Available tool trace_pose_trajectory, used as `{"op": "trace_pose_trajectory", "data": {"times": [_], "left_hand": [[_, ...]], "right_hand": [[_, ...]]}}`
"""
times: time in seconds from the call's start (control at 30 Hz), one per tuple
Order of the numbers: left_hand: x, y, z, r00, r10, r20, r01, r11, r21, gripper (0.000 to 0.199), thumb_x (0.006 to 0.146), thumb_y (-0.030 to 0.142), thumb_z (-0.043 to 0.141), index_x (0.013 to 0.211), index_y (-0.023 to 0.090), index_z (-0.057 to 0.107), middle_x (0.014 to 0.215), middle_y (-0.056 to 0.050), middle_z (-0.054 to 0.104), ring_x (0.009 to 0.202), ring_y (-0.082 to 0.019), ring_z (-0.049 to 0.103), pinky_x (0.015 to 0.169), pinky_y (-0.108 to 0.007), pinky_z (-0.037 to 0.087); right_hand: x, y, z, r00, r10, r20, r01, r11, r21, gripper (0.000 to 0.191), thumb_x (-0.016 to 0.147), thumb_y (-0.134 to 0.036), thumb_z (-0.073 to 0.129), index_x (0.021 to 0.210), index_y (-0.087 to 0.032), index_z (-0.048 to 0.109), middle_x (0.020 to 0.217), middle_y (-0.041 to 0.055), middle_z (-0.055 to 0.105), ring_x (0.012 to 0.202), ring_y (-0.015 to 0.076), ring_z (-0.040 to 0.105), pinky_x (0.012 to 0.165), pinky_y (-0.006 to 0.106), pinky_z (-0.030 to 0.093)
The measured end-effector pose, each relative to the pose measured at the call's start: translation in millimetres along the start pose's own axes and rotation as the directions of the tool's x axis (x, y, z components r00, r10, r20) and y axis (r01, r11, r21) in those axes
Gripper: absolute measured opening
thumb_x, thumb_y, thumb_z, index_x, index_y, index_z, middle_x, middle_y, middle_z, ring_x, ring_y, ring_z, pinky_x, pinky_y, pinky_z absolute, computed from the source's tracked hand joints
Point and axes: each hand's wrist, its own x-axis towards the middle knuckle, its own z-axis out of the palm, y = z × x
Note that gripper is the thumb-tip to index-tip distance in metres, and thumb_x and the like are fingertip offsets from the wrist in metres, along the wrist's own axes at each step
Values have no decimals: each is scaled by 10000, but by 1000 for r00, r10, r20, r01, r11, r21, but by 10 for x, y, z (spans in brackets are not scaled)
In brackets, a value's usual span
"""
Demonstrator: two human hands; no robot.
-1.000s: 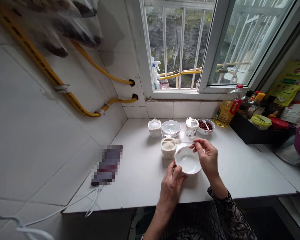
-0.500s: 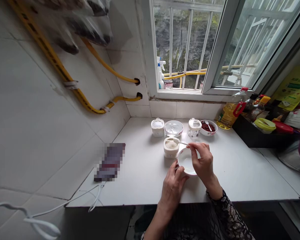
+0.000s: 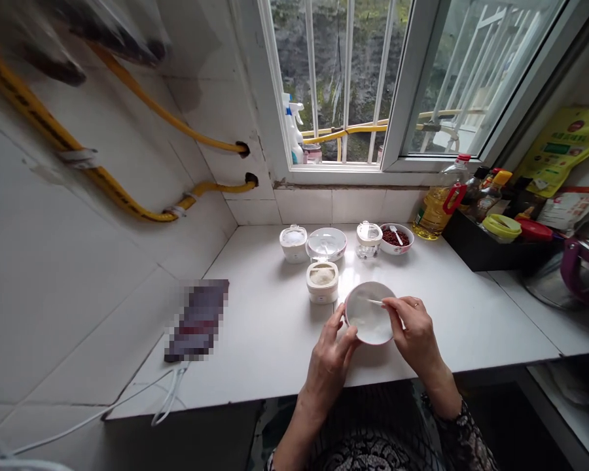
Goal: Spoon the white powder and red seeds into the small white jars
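A white bowl (image 3: 372, 327) stands near the middle of the counter, with something pale inside. My left hand (image 3: 328, 353) grips its left rim, thumb and fingers on either side. Pinched between the fingers of my right hand (image 3: 415, 332) is a small white spoon (image 3: 374, 301), its tip inside the bowl. Just behind and left of the bowl sits a cream container (image 3: 322, 292) with its lid up, holding a whitish granular substance. Behind it are a lidded jar (image 3: 293, 252), a clear bowl (image 3: 328, 242), another small jar (image 3: 368, 247) and a bowl of dark red grains (image 3: 396, 248) with a white spoon.
An oil bottle (image 3: 434, 209) and a black box (image 3: 474, 245) of condiments stand at the back right. A pot with a purple handle (image 3: 574, 271) is at the far right. A blurred dark object (image 3: 199, 320) with a white cable lies at left. The window (image 3: 338, 85) is behind.
My right hand has brought the spoon from the cream container over into the white bowl. The whole view has shifted slightly, so the counter items appear a little further left.
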Motion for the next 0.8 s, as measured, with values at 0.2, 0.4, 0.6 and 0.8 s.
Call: {"op": "trace_pose_trajectory", "data": {"times": [0.2,0.4,0.6,0.8], "left_hand": [[-20,-7,3,1000,22,12,-22,1000,-14,204,944,110,567,1115,216,598,1462,-161,501,1281,-270,594,949,-376,608],[-25,-6,3,999,46,24,-46,999,2,206,942,107,570,1119,210,598,1476,-162,490,1288,-277,587,951,-388,609],[-27,0,-2,999,36,32,-36,999,-2,152,958,122,549,1081,203,588,1454,-167,496,1286,-272,588,958,-372,605],[-26,0,-14,999,39,33,-40,999,15,149,961,127,543,1074,215,584,1444,-160,509,1239,-263,621,940,-382,614]], "right_hand": [[-3,-101,-147,968,-138,211,122,989,85,298,917,-16,441,1011,-188,665,799,56,724,758,210,617,719,366,501],[-37,-54,-218,982,-149,112,149,989,8,306,910,-2,460,1063,-189,647,853,61,733,783,212,619,738,368,504],[-63,-95,-194,965,-167,200,169,986,5,317,875,29,438,1033,-166,633,803,57,719,748,209,593,736,364,486],[-95,-49,-318,991,-1,131,5,1000,-30,214,912,-69,481,933,-185,660,733,43,701,664,193,602,716,360,476]]}}
